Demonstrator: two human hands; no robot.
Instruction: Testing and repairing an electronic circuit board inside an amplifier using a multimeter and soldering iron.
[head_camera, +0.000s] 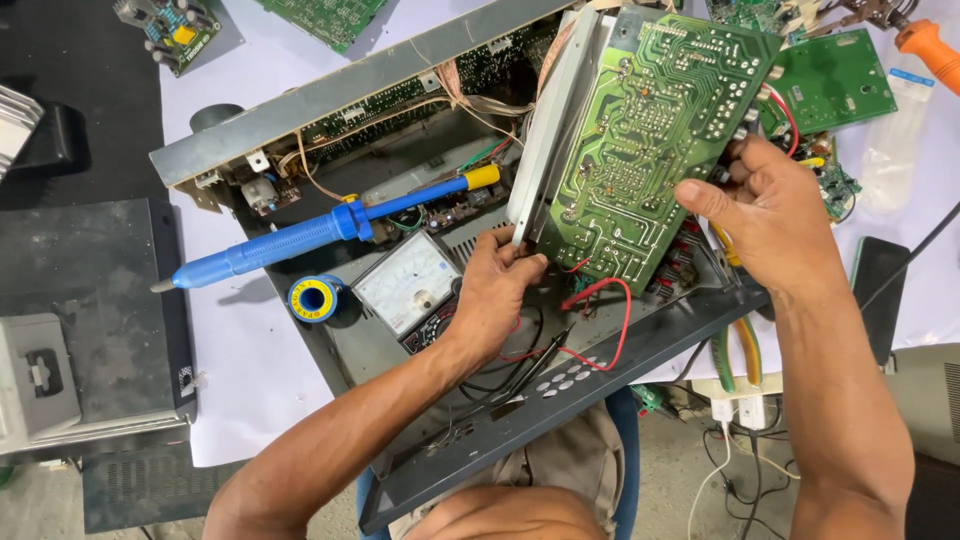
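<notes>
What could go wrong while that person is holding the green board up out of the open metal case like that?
The circuit board is tilted up, held by the left hand at its lower corner and the right hand at its edge; a slip might strain the red wires below it. The blue soldering tool rests across the open case and could roll into the parts. The meter sits close by and might get knocked.

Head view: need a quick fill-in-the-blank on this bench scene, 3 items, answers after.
1. Both hands, left hand and right hand, hold up a large ____ circuit board above the open chassis.
2. The desoldering pump lying across the chassis is mostly ____ with a yellow end.
3. Beside the solder spool lies an analog ____ with a white dial.

Answers: green; blue; multimeter
</notes>
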